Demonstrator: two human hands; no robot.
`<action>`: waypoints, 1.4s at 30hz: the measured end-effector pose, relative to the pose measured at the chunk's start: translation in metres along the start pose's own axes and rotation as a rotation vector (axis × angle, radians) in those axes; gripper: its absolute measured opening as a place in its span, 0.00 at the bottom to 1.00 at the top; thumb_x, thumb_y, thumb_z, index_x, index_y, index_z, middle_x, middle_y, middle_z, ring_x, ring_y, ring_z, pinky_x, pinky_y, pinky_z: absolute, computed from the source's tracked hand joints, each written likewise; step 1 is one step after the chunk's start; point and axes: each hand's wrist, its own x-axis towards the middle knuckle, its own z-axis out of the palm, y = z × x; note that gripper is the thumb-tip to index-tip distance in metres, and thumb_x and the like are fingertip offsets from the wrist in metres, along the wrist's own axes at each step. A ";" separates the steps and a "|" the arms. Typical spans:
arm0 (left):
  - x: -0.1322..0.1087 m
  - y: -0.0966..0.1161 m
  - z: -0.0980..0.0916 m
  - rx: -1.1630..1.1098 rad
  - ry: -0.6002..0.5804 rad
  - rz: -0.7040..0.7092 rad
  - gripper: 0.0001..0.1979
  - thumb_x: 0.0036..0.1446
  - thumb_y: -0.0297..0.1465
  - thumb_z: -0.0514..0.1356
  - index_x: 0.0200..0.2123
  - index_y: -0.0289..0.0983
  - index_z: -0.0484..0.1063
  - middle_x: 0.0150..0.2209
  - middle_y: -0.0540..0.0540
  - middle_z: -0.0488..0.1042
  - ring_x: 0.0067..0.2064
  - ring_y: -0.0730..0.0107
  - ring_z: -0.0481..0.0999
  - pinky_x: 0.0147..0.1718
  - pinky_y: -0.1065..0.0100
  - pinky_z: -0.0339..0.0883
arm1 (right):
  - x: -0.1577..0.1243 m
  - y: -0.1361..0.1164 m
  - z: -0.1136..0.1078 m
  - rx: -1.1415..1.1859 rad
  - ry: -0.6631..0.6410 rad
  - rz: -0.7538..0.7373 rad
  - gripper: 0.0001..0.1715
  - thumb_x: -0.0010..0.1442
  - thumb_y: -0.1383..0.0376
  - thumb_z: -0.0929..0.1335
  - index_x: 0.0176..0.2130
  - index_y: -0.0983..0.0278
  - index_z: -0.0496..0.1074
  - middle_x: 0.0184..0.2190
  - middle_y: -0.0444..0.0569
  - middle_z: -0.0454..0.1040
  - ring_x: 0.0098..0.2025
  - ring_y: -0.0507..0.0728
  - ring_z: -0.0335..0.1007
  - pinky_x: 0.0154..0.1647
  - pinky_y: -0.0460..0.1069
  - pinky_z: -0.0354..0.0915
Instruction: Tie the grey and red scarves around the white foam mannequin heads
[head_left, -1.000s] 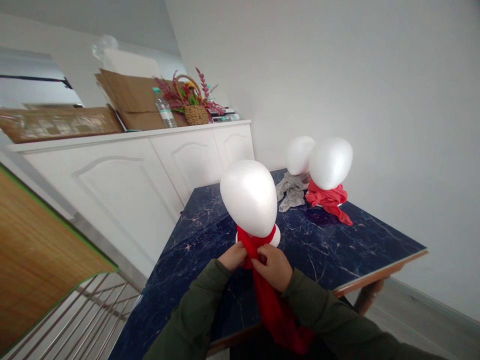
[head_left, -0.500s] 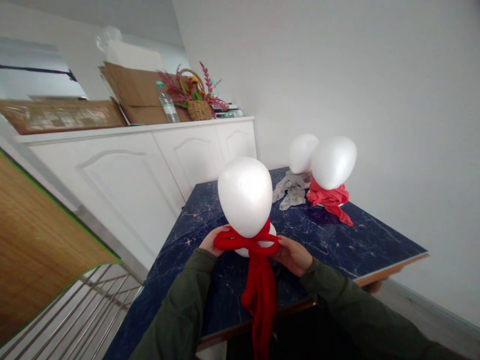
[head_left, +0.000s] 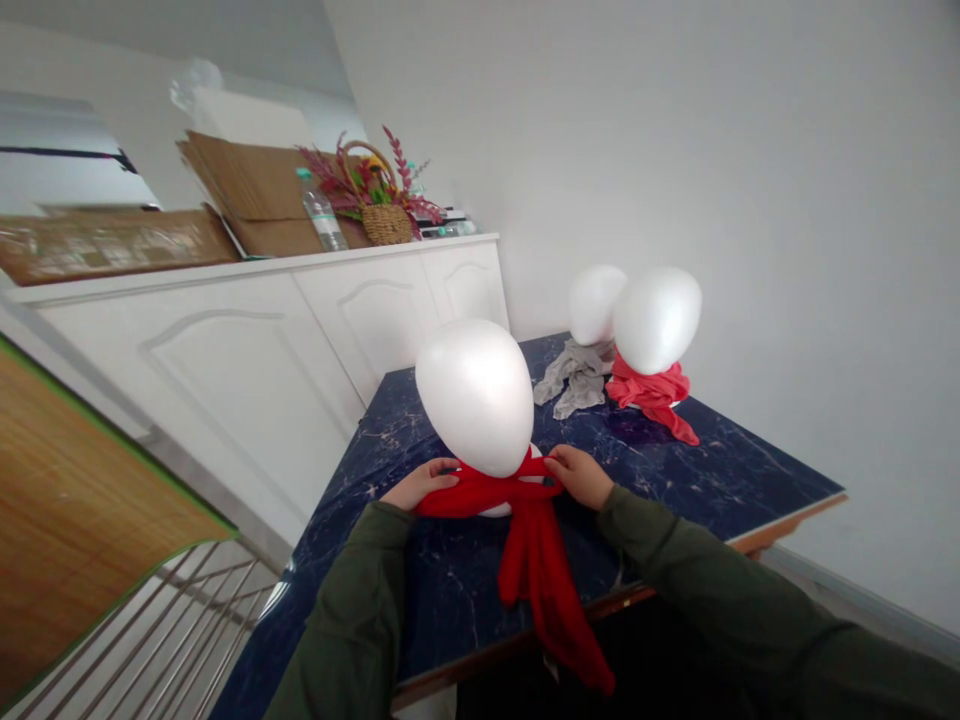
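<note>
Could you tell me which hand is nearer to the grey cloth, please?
Right. The right hand, holding the red scarf, sits directly in front of the grey cloth; the left hand holds the scarf beyond the foam head, farther away.

Bright, even, soft-shadowed light; tilted wide-angle view bends the edges.

A second ago both hands met in front of the foam head's (head_left: 472, 395) neck, bunched on the red scarf (head_left: 532, 560). They have since parted: the left hand (head_left: 416, 485) now grips the loop on the head's left side and the right hand (head_left: 581, 475) pinches it on the right. Both have sunk closer to the worktop (head_left: 735, 470). The loop has gone from a tight bunch to a wide, flat band around the base, and the tails over the worktop's near edge now splay apart.
</note>
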 end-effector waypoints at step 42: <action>0.124 -0.008 0.314 0.571 -0.062 0.578 0.29 0.47 0.39 0.57 0.53 0.37 0.60 0.48 0.39 0.67 0.50 0.54 0.63 0.51 0.59 0.52 | -0.082 0.137 -0.230 -0.157 0.566 0.206 0.24 0.47 0.56 0.57 0.36 0.66 0.71 0.39 0.55 0.72 0.45 0.62 0.64 0.48 0.56 0.58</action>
